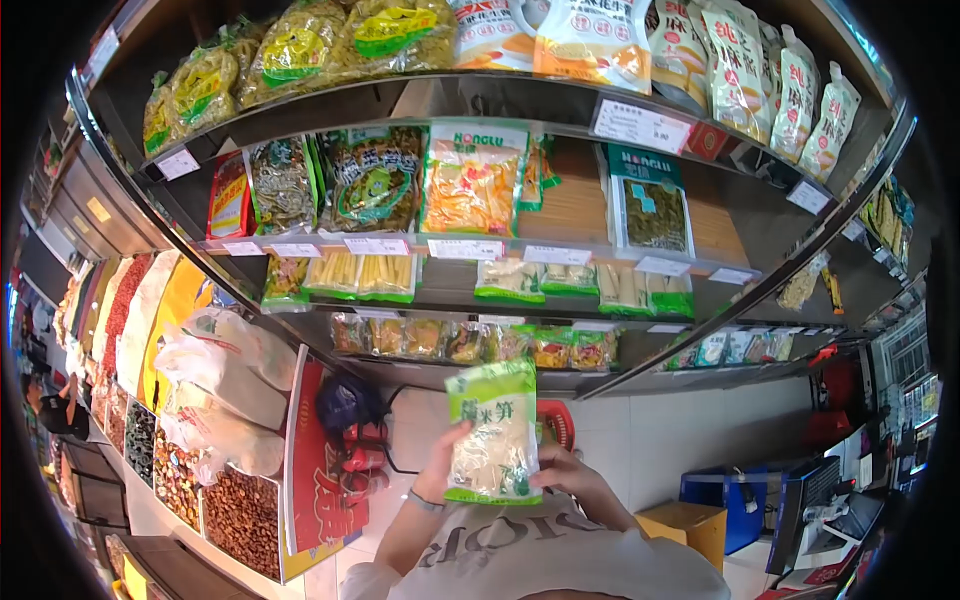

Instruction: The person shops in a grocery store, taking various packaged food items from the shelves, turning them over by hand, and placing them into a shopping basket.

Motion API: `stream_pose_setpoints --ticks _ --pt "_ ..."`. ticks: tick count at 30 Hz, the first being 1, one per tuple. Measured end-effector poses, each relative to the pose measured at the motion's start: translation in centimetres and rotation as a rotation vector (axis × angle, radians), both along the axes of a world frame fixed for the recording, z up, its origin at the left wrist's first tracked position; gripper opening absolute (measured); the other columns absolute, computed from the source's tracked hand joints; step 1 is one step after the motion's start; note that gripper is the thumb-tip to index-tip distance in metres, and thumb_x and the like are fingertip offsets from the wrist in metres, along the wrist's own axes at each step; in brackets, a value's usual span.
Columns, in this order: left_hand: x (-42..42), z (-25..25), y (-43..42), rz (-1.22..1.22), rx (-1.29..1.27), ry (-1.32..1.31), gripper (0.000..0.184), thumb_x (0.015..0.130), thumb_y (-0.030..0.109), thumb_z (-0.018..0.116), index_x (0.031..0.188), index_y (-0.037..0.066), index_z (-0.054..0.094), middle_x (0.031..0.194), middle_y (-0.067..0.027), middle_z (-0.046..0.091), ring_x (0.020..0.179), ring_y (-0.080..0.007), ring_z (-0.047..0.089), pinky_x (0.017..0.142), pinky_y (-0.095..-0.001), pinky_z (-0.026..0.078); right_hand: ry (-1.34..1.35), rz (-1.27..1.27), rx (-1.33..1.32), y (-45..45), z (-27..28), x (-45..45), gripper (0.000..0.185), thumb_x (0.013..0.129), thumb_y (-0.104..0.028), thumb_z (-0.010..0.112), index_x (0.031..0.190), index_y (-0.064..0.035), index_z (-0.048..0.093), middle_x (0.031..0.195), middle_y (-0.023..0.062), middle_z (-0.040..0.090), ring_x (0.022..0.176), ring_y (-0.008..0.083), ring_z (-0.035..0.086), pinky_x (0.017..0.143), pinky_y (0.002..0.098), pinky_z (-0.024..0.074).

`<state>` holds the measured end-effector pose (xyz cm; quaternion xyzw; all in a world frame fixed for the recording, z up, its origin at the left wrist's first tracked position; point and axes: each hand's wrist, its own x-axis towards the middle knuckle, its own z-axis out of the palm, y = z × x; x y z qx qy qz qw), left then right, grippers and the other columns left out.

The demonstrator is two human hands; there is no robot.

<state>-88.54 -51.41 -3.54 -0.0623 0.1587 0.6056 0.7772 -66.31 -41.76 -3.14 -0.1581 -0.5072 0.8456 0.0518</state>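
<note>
A clear packet of bamboo shoots (492, 435) with green top and bottom bands is held upright in front of my chest, its printed front facing me. My left hand (441, 462) is closed on its left edge, with the other fingers hidden behind it. At the lower right corner, my right hand (562, 472) is closed on the packet, its fingertips partly out of sight. Just beyond stands the shelf unit, whose lower shelf carries similar green-edged packets (510, 280).
Shelves ahead carry pickled vegetable packets (474, 180), a dark green packet (648, 205), noodle bags (395, 35) and pouches (592, 40). Bins of dried goods (240, 520) and plastic bags (225, 385) stand left. A cardboard box (690, 530) and blue bin (738, 510) are right.
</note>
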Motion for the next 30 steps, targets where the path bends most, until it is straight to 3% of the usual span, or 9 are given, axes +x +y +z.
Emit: stream_pose_setpoints --ticks 2,3,7,12,20,23,26,29,30 --pt "-0.1 2.3 -0.8 0.105 0.021 0.292 0.049 0.092 0.024 0.061 0.132 0.0 0.049 0.123 -0.0167 0.063 0.107 -0.0308 0.065 0.094 -0.0424 0.052 0.061 -0.252 -0.241 -1.4 0.2 0.3 0.035 0.087 -0.019 0.067 0.114 0.0037 0.064 0.102 0.0066 0.068 0.092 0.0145 0.064 0.081 0.0275 0.0503" --pt "0.4 4.8 -1.2 0.184 0.075 0.462 0.05 0.09 0.021 0.063 0.134 0.0 0.049 0.124 -0.0151 0.062 0.108 -0.0287 0.064 0.095 -0.0406 0.051 0.104 -0.231 -0.27 -1.4 1.3 0.4 0.049 0.088 -0.018 0.066 0.13 0.0042 0.055 0.123 0.0101 0.062 0.117 0.017 0.056 0.096 0.0309 0.0453" --pt "1.9 10.8 -2.8 0.317 0.073 0.922 0.066 0.082 0.004 0.07 0.141 0.003 0.04 0.128 -0.0066 0.055 0.115 -0.0171 0.055 0.097 -0.0321 0.045 0.164 -0.225 -0.104 -2.5 5.7 1.3 0.071 0.087 -0.014 0.068 0.147 0.0029 0.033 0.14 0.0133 0.049 0.132 0.021 0.043 0.105 0.0349 0.0379" --pt "3.9 13.2 -2.9 0.434 0.025 0.815 0.071 0.078 0.008 0.072 0.141 0.003 0.038 0.127 -0.0098 0.056 0.115 -0.0209 0.056 0.099 -0.0341 0.043 0.017 -0.132 -0.29 -3.9 13.5 0.9 0.074 0.086 -0.003 0.065 0.15 0.0002 0.028 0.145 0.0118 0.045 0.135 0.0231 0.04 0.111 0.0362 0.0297" --pt "5.2 13.2 -3.5 0.492 0.015 0.59 0.065 0.082 0.006 0.068 0.14 0.002 0.039 0.125 -0.0127 0.058 0.11 -0.0218 0.059 0.097 -0.0336 0.045 -0.021 -0.243 -0.375 -5.4 13.0 1.5 0.071 0.088 -0.007 0.065 0.15 -0.0009 0.03 0.144 0.0115 0.047 0.132 0.0232 0.044 0.109 0.0358 0.0332" --pt "5.1 13.2 -2.2 0.608 0.189 1.071 0.085 0.085 0.005 0.071 0.151 0.003 0.019 0.134 -0.0136 0.05 0.118 -0.0225 0.054 0.099 -0.0329 0.043 0.032 -0.214 -0.114 -4.6 12.8 1.4 0.067 0.089 -0.005 0.061 0.149 -0.0008 0.031 0.14 0.0144 0.051 0.13 0.0256 0.048 0.107 0.0368 0.0356" --pt "3.5 11.6 -3.4 0.565 0.32 1.674 0.097 0.081 0.016 0.077 0.154 0.005 0.013 0.143 -0.0171 0.038 0.119 -0.025 0.052 0.1 -0.038 0.043 0.173 -0.236 0.827 -3.9 13.7 1.1 0.071 0.086 -0.007 0.062 0.148 0.0035 0.03 0.129 0.0204 0.056 0.118 0.0306 0.057 0.094 0.0364 0.0471" --pt "5.0 9.2 -6.0 0.483 0.502 1.399 0.09 0.082 0.02 0.076 0.151 0.003 0.021 0.136 -0.0177 0.047 0.114 -0.0264 0.055 0.1 -0.0392 0.044 -0.225 0.019 1.078 -4.8 17.6 -0.2 0.086 0.078 -0.018 0.069 0.147 0.011 0.026 0.111 0.0246 0.06 0.095 0.0356 0.063 0.064 0.0398 0.0539" --pt "5.4 8.6 -6.6 0.456 0.551 1.307 0.088 0.082 0.022 0.075 0.151 0.002 0.024 0.133 -0.018 0.05 0.113 -0.0269 0.057 0.1 -0.0396 0.045 -0.222 0.021 1.078 -5.4 17.2 -1.0 0.086 0.078 -0.018 0.069 0.147 0.011 0.026 0.111 0.0246 0.06 0.095 0.0356 0.063 0.064 0.0398 0.0539"
